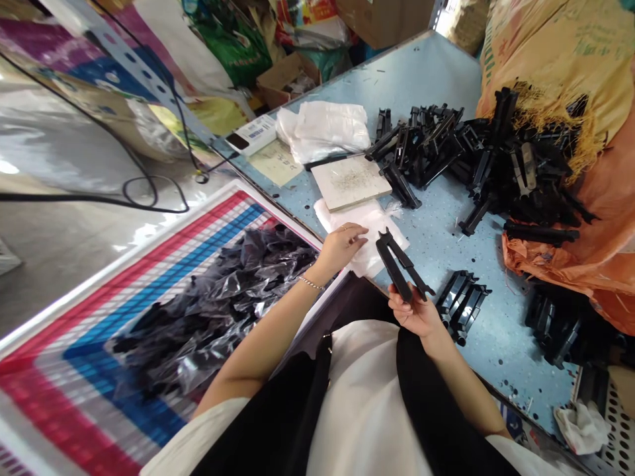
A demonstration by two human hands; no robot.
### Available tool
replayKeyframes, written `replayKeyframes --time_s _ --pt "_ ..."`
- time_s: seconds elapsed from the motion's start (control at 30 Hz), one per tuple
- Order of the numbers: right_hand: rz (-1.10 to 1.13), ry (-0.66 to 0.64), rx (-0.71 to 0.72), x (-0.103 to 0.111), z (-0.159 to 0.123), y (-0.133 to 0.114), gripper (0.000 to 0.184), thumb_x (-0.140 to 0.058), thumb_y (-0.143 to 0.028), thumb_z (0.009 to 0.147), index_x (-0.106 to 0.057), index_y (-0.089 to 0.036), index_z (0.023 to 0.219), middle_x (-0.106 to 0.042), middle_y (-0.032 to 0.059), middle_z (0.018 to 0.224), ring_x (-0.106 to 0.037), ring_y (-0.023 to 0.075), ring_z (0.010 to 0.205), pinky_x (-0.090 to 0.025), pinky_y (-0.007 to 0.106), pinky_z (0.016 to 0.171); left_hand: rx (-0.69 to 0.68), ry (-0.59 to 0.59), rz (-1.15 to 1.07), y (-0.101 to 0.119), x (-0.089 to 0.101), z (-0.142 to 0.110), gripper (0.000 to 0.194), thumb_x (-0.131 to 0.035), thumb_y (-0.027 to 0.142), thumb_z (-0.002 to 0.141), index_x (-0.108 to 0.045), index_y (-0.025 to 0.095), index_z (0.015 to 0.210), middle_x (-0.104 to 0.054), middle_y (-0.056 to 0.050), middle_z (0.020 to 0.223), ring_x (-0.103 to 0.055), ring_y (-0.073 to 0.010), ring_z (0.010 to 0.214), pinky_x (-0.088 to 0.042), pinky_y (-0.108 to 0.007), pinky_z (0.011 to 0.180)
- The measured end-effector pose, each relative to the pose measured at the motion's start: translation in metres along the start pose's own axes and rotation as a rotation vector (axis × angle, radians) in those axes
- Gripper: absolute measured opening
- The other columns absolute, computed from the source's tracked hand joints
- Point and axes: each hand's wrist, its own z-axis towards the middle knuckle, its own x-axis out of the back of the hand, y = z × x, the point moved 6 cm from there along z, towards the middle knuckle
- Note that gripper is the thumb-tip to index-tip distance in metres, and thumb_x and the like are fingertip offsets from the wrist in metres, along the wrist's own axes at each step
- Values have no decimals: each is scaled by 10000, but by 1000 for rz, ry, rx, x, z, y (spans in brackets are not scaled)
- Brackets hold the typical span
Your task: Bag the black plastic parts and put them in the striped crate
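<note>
My right hand grips two long black plastic parts near their lower ends. They spread apart in a V and have notched tips. To their left, my left hand hovers over the table edge with its fingers loosely bent and a gap at the tips; no object shows in it. Just beyond it lie thin clear plastic bags, partly under a pale square board with specks on it. Right of my right hand, a few more black parts lie side by side on the blue table.
A large heap of black parts spills from an orange sack on the right. Left of the table stands a striped, lined crate holding bagged dark parts. A bundle of white bags lies at the back; a cable hangs left.
</note>
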Motion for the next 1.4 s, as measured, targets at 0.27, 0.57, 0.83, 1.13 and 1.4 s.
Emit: replayKeyframes --time_s 0.27,0.57,0.83,1.13,1.4 --pt "112 21 -60 6 34 0 228 -590 -285 938 -622 -90 1051 -601 3 719 -473 65 549 -461 117 445 -177 -68 64 19 -5 -2 504 -430 81 913 -558 180 1390 -590 -119 1395 -567 -214 1304 -462 -403 1133" --pt "133 18 204 1 0 -10 112 -694 -174 830 -657 -155 934 -571 -46 663 -475 37 495 -437 77 402 -439 -171 2 89 -23 -58 698 -355 22 942 -236 283 1579 -488 -102 1505 -508 -179 1372 -448 -336 1152" --pt "-290 199 370 -10 -5 -17 170 -763 -329 774 -688 -186 828 -570 -28 637 -443 82 511 -439 176 432 -399 -45 60 104 -22 -79 766 -390 26 929 -122 307 1589 -486 -145 1469 -516 -237 1359 -508 -417 1100" --pt "-1149 426 652 -31 -17 -13 228 -673 -389 870 -728 -224 1016 -706 15 891 -609 172 817 -501 287 761 -392 -356 95 119 -14 -94 670 -547 122 860 -350 181 1498 -436 -237 1488 -628 -310 1198 -595 -423 921" --pt "-1101 8 263 -52 -3 27 385 -701 -397 864 -683 -208 1199 -713 28 930 -628 139 746 -522 293 727 -70 -242 124 83 67 -130 278 -604 332 913 -658 266 1177 -665 -92 1140 -676 -221 1038 -581 -350 922"
